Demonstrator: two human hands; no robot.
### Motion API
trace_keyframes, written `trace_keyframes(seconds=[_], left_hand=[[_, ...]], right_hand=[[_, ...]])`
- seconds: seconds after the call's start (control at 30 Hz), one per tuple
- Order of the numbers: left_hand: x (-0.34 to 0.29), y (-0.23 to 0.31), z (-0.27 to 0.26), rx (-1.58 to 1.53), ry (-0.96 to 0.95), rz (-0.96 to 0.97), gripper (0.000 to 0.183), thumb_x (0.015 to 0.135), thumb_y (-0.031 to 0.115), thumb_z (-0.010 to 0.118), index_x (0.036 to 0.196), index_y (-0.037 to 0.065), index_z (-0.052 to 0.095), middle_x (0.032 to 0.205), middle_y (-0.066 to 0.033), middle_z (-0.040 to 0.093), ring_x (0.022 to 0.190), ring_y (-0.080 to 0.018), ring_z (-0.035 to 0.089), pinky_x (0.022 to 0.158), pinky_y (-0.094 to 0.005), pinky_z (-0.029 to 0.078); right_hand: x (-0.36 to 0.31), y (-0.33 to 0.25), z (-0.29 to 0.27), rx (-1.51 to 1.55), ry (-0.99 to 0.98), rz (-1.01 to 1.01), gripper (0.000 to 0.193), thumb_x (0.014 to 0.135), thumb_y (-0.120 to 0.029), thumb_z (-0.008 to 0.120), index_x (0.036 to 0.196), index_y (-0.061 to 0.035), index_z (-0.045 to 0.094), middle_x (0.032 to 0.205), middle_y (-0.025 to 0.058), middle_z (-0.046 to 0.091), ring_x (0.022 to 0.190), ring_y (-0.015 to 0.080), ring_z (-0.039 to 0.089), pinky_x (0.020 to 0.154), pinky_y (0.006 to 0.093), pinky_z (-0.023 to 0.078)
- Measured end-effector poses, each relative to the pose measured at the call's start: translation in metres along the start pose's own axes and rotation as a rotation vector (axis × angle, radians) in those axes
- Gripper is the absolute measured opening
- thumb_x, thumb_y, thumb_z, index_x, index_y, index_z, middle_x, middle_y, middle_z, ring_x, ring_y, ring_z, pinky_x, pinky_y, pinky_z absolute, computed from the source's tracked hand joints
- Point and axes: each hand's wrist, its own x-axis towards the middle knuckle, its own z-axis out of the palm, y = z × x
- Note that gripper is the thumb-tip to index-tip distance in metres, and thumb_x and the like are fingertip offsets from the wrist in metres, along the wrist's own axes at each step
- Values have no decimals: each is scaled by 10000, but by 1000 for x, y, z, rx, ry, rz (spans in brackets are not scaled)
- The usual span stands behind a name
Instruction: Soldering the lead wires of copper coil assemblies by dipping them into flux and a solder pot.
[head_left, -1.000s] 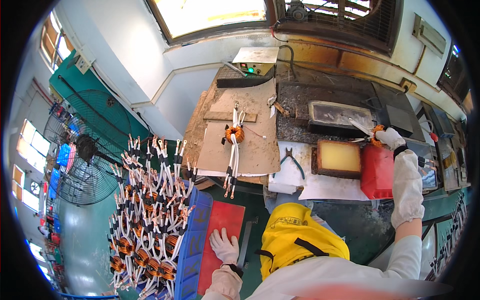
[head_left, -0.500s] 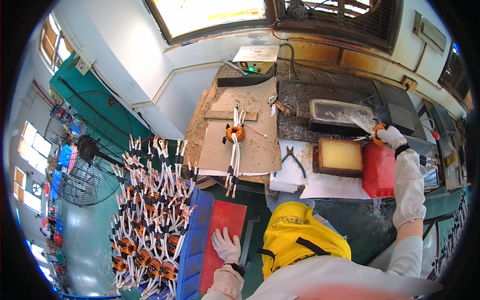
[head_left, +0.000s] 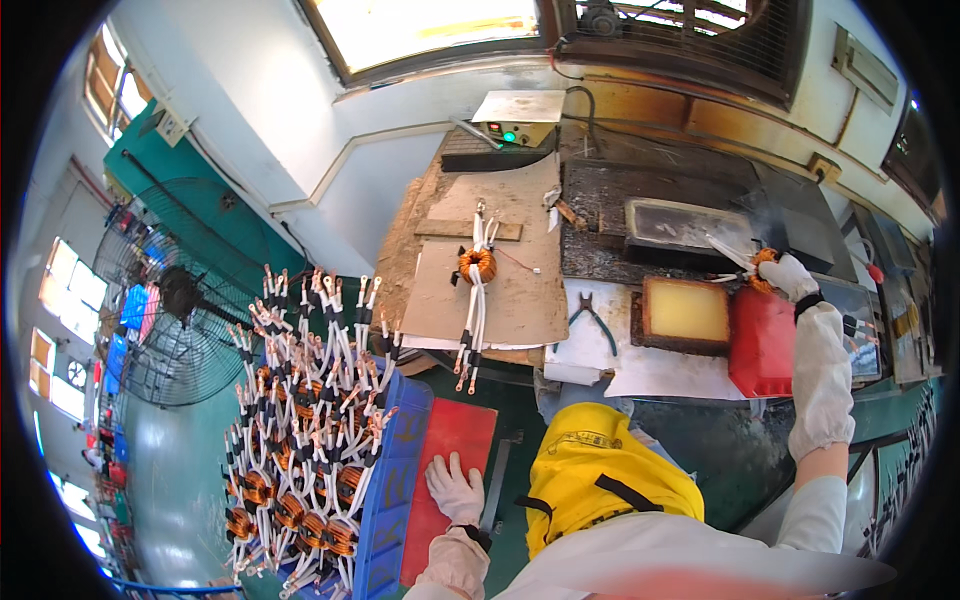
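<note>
My right hand [head_left: 790, 277], in a white glove, is closed around a toroidal coil [head_left: 762, 268] wound with orange copper wire. The coil's white leads point left, their ends over the right part of a rectangular metal pot [head_left: 690, 226] with a greyish surface. Whether they touch that surface I cannot tell. My left hand [head_left: 455, 490], also gloved, lies flat with fingers spread on a red board [head_left: 464, 428] and holds nothing. A second coil [head_left: 478, 265] rests on the cardboard, its white leads stretching up and down.
A blue crate [head_left: 405, 440] at left is packed with several similar coils. On the bench are pliers [head_left: 594, 322], a tray of yellowish material [head_left: 685, 311], a red container [head_left: 757, 345] and a control box [head_left: 518, 118] with a green light. A large fan [head_left: 180, 293] stands far left.
The whole view has shifted slightly. My right hand keeps hold of the coil in nearly the same place by the pot, and my left hand stays on the red board.
</note>
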Motion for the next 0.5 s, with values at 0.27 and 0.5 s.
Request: trace_keyframes(seconds=[0.27,0.5], left_hand=[[2,1,0,-40,6,32,518,825,320,613,1279,82,533,1337,-221,469,1244,-417,430,1067,-554,332],[4,3,-1,-47,25,34,512,822,315,618,1273,86,538,1329,-220,476,1232,-420,442,1059,-557,342]], right_hand=[[16,21,6,-30,31,-1,437,693,-368,633,747,64,667,675,147,645,647,254,640,573,373,451],[15,15,5,-32,11,11,423,692,-357,639,728,64,660,668,153,646,648,272,649,582,378,463]])
